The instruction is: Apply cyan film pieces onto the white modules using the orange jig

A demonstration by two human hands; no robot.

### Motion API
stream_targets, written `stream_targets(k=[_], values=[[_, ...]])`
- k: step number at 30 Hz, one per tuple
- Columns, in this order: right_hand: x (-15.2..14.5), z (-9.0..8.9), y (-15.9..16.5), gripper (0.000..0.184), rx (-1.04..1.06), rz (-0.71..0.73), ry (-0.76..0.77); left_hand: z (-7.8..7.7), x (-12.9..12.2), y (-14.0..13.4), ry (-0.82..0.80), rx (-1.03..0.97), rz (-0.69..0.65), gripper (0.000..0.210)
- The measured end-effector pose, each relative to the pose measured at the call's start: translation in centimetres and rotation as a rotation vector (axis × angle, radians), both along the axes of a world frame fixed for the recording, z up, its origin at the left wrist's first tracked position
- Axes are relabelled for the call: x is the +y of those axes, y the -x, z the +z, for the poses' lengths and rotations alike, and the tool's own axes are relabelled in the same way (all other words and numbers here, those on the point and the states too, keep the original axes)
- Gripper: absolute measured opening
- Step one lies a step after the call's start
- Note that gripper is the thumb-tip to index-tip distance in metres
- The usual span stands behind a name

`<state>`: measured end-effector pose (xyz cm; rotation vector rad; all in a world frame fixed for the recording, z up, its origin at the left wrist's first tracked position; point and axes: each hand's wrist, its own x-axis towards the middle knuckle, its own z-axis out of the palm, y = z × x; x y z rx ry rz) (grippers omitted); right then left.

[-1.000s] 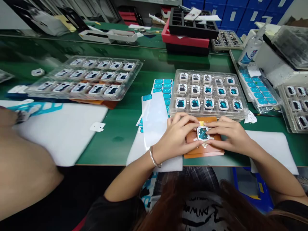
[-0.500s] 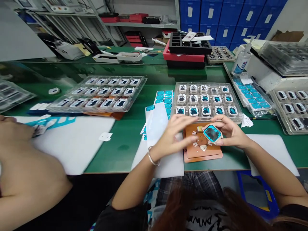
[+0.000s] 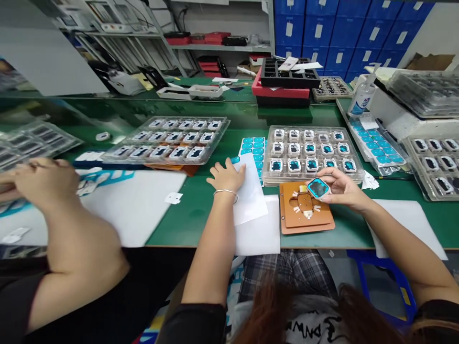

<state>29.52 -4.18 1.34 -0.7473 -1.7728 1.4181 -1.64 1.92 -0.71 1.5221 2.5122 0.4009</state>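
Note:
Between the thumb and fingers of my right hand (image 3: 342,191) is a watch case (image 3: 319,188) with a blue-edged dark face, held tilted above an orange fixture plate (image 3: 289,217). My left hand (image 3: 227,177) has its fingers spread over a white backing sheet (image 3: 249,191), which bears one blue sticker (image 3: 234,160) near its top edge. Under that sheet, partly covered, lies a sheet of blue stickers (image 3: 258,142). A clear tray (image 3: 267,167) with rows of watch cases, several with blue faces, stands just behind the fixture.
Left of me a co-worker's arm (image 3: 68,224) reaches over a white foam mat (image 3: 143,205). Another clear tray (image 3: 211,155) of cases sits behind it. At right are packed blue stickers (image 3: 376,143), a pump bottle (image 3: 362,95) and stacked trays (image 3: 430,191).
My left hand has moved left, away from the watch case, onto the white backing sheet. My right hand keeps hold of the case. The co-worker's arm has come further into view.

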Motion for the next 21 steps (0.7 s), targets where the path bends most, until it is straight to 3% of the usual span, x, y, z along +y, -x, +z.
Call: stream_targets(k=[3,7,9,13,21], values=[[-0.1,-0.3,0.4,0.048,-0.074,-0.083,-0.217,-0.4,0.4,0.1,0.015,0.003,0.014,0.069],[-0.1,-0.7,0.7,0.047,-0.193,-0.177,-0.717,-0.3,0.2,-0.4,-0.011,0.007,-0.008,0.058],[0.0,-0.7,0.8,0.048,-0.219,-0.165,-0.885,-0.2,0.0,-0.7,-0.020,0.007,-0.021,0.056],[0.1,-0.5,0.8,0.048,-0.243,-0.151,-1.015,0.1,-0.3,-0.9,-0.035,0.008,-0.037,0.056],[0.5,-0.9,0.0,0.056,-0.286,-0.242,-1.098,0.6,-0.6,-1.1,-0.112,0.021,-0.067,0.051]])
